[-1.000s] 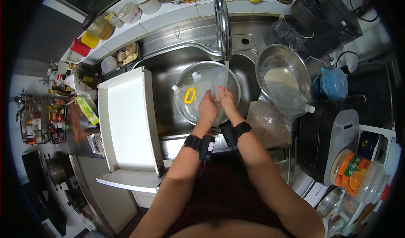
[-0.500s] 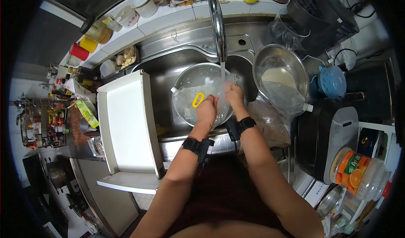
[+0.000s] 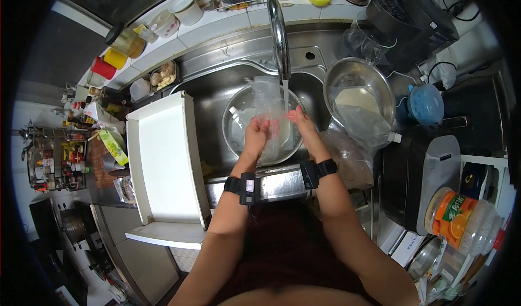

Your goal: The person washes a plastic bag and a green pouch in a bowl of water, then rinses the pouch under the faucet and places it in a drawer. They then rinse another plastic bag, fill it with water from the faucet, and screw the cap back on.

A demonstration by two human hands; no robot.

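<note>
Over the metal bowl (image 3: 227,131) in the sink, a clear plastic bag (image 3: 267,91) is held up between my hands. My left hand (image 3: 255,135) is closed on its left side. My right hand (image 3: 304,123) pinches it on the right, close to the stream of water (image 3: 286,91) from the faucet (image 3: 278,32). A pinkish strip shows between my fingertips; I cannot make out what it is. Inside the bowl, a white spout cap (image 3: 234,110) shows on another translucent pouch, partly hidden by the bag and my left hand.
Right of the sink basin stands a second metal bowl (image 3: 332,91) with a clear spouted pouch (image 3: 363,124) in it. A white tray-like box (image 3: 165,159) sits left. Farther right are a black appliance (image 3: 412,181) and a large bottle (image 3: 461,222). Jars line the back ledge.
The bag has been raised and spread between my hands. My left hand moved slightly left, and the right one turned. The yellow ring handle beside my left hand is out of sight.
</note>
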